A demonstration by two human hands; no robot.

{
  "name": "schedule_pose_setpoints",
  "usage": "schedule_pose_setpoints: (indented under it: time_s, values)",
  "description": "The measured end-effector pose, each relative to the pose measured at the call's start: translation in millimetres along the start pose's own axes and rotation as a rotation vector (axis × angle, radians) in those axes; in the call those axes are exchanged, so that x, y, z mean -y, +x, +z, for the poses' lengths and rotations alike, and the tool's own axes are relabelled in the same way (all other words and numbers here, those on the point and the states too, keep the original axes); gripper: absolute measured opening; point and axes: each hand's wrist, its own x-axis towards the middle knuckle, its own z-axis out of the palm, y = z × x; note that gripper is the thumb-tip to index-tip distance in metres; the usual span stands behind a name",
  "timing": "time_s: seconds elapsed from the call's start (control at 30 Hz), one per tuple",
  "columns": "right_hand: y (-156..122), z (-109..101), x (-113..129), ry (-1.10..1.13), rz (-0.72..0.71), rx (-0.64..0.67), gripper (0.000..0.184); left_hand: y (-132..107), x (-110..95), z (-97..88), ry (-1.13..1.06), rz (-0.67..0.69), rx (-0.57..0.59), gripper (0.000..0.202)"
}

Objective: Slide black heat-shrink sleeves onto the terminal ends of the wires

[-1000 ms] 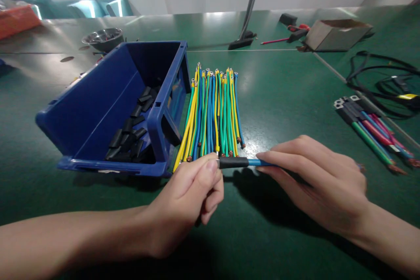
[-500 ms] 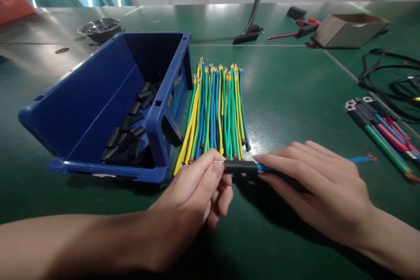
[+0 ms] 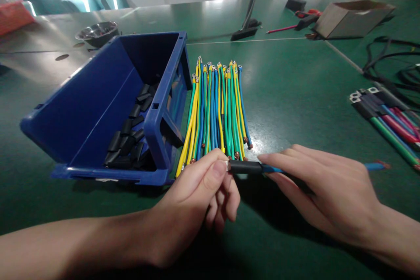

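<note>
My left hand [image 3: 200, 197] pinches the metal terminal end of a blue wire [image 3: 374, 166] between thumb and forefinger. My right hand [image 3: 321, 188] grips the same wire further along, its fingertips against a black sleeve [image 3: 245, 167] slid over the wire by the terminal. The wire's bare copper end sticks out past my right hand. Just behind both hands lies a row of yellow, green and blue wires [image 3: 218, 109] with terminals. A tilted blue bin [image 3: 108, 105] at the left holds several loose black sleeves [image 3: 131, 135].
On the green table [image 3: 288, 96], sleeved coloured wires [image 3: 387, 118] lie at the right with black cables [image 3: 393, 61] behind them. A cardboard box [image 3: 351, 17], red-handled tools [image 3: 303, 19], a lamp stand base [image 3: 246, 30] and a metal bowl [image 3: 96, 33] sit at the back.
The wire has shifted rightward through my hands, so its copper end now shows beyond my right hand. The black sleeve sits tighter against the terminal held by my left hand.
</note>
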Motion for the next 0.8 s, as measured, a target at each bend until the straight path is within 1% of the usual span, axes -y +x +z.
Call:
schedule_pose_setpoints:
  time_s: [0.1, 0.23, 0.33, 0.47, 0.63, 0.8]
  values:
    - [-5, 1, -2, 0.038, -0.01, 0.032, 0.018, 0, -1, 0.5, -0.032, -0.008, -0.006, 0.049]
    - [-9, 2, -3, 0.038, -0.039, 0.008, 0.023, 0, -2, 1.5, -0.059, -0.02, -0.025, 0.049]
    - [-9, 2, -4, 0.033, -0.039, 0.015, 0.022, -1, -3, 1.7, -0.057, -0.024, -0.021, 0.049]
    - [-11, 2, -3, 0.028, -0.043, 0.032, 0.023, -1, -4, 1.4, -0.029, -0.015, 0.002, 0.049]
    - [-12, 1, -3, 0.018, -0.04, 0.009, 0.028, -1, -5, -0.1, 0.058, -0.038, 0.017, 0.053]
    - [-9, -3, -3, 0.017, -0.053, -0.006, 0.029, -2, -6, -2.7, 0.088, -0.026, 0.042, 0.051]
